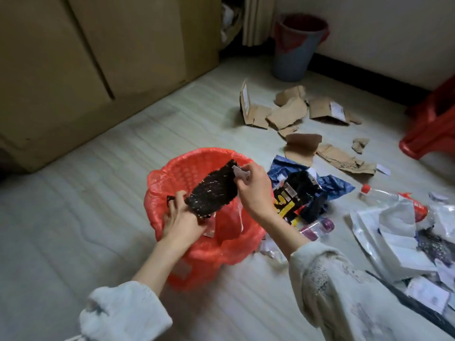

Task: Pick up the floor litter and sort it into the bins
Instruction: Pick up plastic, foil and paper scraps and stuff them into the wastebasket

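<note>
Head view: both hands hold a black wrap [212, 191] over the red bin [172, 168], left hand [181, 219] gripping its lower end, right hand [253, 187] pinching a pale label [240, 174] at the top, probably to separate materials before binning. Cardboard [286, 114] lies on the floor.

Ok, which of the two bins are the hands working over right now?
The near bin with the red liner. Both hands hold a black mesh piece above its mouth. The other, grey-blue bin stands far off by the wall.
</note>
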A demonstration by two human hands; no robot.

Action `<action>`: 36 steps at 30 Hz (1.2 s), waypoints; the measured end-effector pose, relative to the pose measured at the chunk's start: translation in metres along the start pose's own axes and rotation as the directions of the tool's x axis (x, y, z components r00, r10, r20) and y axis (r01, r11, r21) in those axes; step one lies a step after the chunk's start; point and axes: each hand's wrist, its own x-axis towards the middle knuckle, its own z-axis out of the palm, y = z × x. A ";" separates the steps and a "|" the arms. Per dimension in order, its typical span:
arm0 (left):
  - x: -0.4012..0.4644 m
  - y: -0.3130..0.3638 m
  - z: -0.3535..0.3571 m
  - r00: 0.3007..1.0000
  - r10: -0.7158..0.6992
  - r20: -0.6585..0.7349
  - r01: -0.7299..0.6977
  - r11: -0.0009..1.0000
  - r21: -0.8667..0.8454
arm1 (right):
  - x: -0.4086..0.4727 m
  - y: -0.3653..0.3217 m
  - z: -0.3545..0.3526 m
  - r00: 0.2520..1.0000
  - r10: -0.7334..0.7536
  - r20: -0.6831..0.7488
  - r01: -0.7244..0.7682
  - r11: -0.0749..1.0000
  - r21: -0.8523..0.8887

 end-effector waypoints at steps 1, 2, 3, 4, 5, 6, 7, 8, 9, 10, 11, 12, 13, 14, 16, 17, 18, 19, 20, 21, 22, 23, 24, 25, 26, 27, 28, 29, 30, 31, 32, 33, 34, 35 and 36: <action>0.002 -0.004 0.003 1.000 0.008 0.013 -0.008 1.000 0.023 | 0.000 0.008 0.007 0.999 0.010 0.037 -0.008 0.999 -0.043; 0.004 -0.007 0.006 0.999 0.026 0.031 -0.028 0.996 0.085 | 0.001 0.014 0.013 0.997 0.017 0.073 -0.010 0.996 -0.090; 0.006 -0.009 0.008 0.998 0.047 0.052 -0.055 0.986 0.157 | 0.002 0.019 0.017 0.994 0.025 0.107 -0.010 0.991 -0.136; 0.008 -0.011 0.009 0.996 0.064 0.068 -0.077 0.975 0.206 | 0.002 0.021 0.020 0.989 0.027 0.144 -0.001 0.984 -0.181; 0.009 -0.013 0.009 0.995 0.072 0.075 -0.087 0.969 0.230 | 0.003 0.024 0.023 0.982 0.032 0.187 0.011 0.974 -0.224; 0.010 -0.015 0.008 0.995 0.079 0.065 -0.092 0.968 0.235 | 0.002 0.027 0.027 0.971 0.038 0.236 0.027 0.963 -0.267; 0.011 -0.018 0.009 0.995 0.088 0.038 -0.095 0.969 0.230 | 0.002 0.029 0.030 0.957 0.047 0.286 0.044 0.951 -0.306; 0.010 -0.020 0.010 0.994 0.107 -0.006 -0.103 0.971 0.218 | 0.002 0.031 0.033 0.941 0.057 0.333 0.064 0.937 -0.342; 0.010 -0.022 0.011 0.990 0.131 -0.056 -0.117 0.972 0.203 | 0.002 0.033 0.035 0.927 0.065 0.370 0.084 0.925 -0.371; 0.011 -0.023 0.012 0.983 0.153 -0.101 -0.131 0.972 0.195 | 0.002 0.034 0.035 0.915 0.066 0.397 0.104 0.915 -0.391; 0.011 -0.024 0.012 0.977 0.165 -0.134 -0.137 0.971 0.194 | 0.002 0.034 0.035 0.907 0.064 0.417 0.120 0.909 -0.399; 0.012 -0.025 0.011 0.975 0.168 -0.148 -0.136 0.970 0.202 | 0.002 0.034 0.034 0.900 0.062 0.432 0.130 0.907 -0.401; 0.013 -0.025 0.010 0.976 0.163 -0.144 -0.131 0.969 0.212 | 0.001 0.033 0.034 0.893 0.060 0.445 0.138 0.907 -0.399; 0.013 -0.025 0.008 0.979 0.158 -0.127 -0.129 0.969 0.209 | -0.001 0.032 0.032 0.891 0.051 0.452 0.149 0.906 -0.395; 0.013 -0.025 0.004 0.982 0.161 -0.094 -0.145 0.976 0.160 | -0.005 0.028 0.027 0.888 0.019 0.459 0.179 0.906 -0.384; 0.011 -0.023 0.002 0.982 0.171 -0.082 -0.160 0.979 0.130 | -0.007 0.025 0.024 0.887 0.002 0.462 0.193 0.907 -0.374; 0.009 -0.020 -0.001 0.980 0.187 -0.071 -0.179 0.978 0.108 | -0.010 0.022 0.019 0.887 -0.015 0.462 0.205 0.909 -0.363; 0.005 -0.015 -0.003 0.977 0.205 -0.065 -0.198 0.976 0.092 | -0.014 0.019 0.013 0.887 -0.033 0.460 0.217 0.910 -0.353; 0.002 -0.010 -0.007 0.972 0.224 -0.064 -0.219 0.972 0.082 | -0.017 0.015 0.006 0.890 -0.050 0.454 0.228 0.910 -0.346; -0.002 -0.004 -0.011 0.967 0.246 -0.064 -0.241 0.968 0.071 | -0.020 0.011 -0.002 0.892 -0.065 0.447 0.238 0.908 -0.345; -0.007 0.004 -0.015 0.959 0.274 -0.067 -0.270 0.961 0.061 | -0.024 0.007 -0.011 0.895 -0.073 0.441 0.244 0.906 -0.345; -0.012 0.012 -0.020 0.950 0.305 -0.070 -0.302 0.952 0.055 | -0.028 0.003 -0.022 0.897 -0.075 0.436 0.245 0.905 -0.348; -0.017 0.022 -0.024 0.938 0.337 -0.073 -0.335 0.941 0.050 | -0.032 0.000 -0.034 0.898 -0.071 0.434 0.242 0.903 -0.355; -0.023 0.034 -0.029 0.926 0.371 -0.075 -0.368 0.929 0.046 | -0.036 -0.002 -0.047 0.901 -0.060 0.430 0.234 0.901 -0.364; -0.028 0.044 -0.032 0.914 0.400 -0.073 -0.398 0.917 0.041 | -0.040 -0.004 -0.059 0.901 -0.045 0.431 0.224 0.900 -0.373; -0.035 0.057 -0.035 0.900 0.430 -0.070 -0.428 0.903 0.033 | -0.046 -0.004 -0.074 0.905 -0.035 0.424 0.212 0.900 -0.380; -0.046 0.074 -0.037 0.883 0.464 -0.065 -0.463 0.886 0.025 | -0.055 -0.003 -0.094 0.914 -0.026 0.405 0.198 0.900 -0.388; -0.055 0.089 -0.039 0.867 0.495 -0.057 -0.494 0.869 0.019 | -0.063 -0.002 -0.114 0.924 -0.019 0.382 0.182 0.900 -0.397; -0.066 0.106 -0.040 0.850 0.524 -0.048 -0.524 0.852 0.016 | -0.072 0.000 -0.135 0.935 -0.008 0.354 0.162 0.899 -0.407; -0.077 0.126 -0.040 0.830 0.558 -0.031 -0.557 0.830 0.014 | -0.084 0.005 -0.159 0.946 0.011 0.323 0.133 0.898 -0.420; -0.086 0.143 -0.039 0.810 0.586 -0.012 -0.586 0.810 0.012 | -0.093 0.009 -0.179 0.953 0.032 0.301 0.106 0.897 -0.429; -0.096 0.161 -0.036 0.781 0.624 0.013 -0.624 0.781 0.014 | -0.106 0.017 -0.202 0.960 0.057 0.273 0.071 0.897 -0.436; -0.107 0.181 -0.031 0.748 0.662 0.045 -0.663 0.749 0.018 | -0.119 0.026 -0.225 0.967 0.083 0.242 0.035 0.894 -0.446; -0.117 0.196 -0.028 0.721 0.688 0.082 -0.691 0.722 0.021 | -0.131 0.035 -0.244 0.969 0.111 0.221 0.001 0.891 -0.453; -0.130 0.213 -0.023 0.686 0.716 0.127 -0.724 0.690 0.022 | -0.147 0.045 -0.263 0.970 0.149 0.191 -0.047 0.889 -0.456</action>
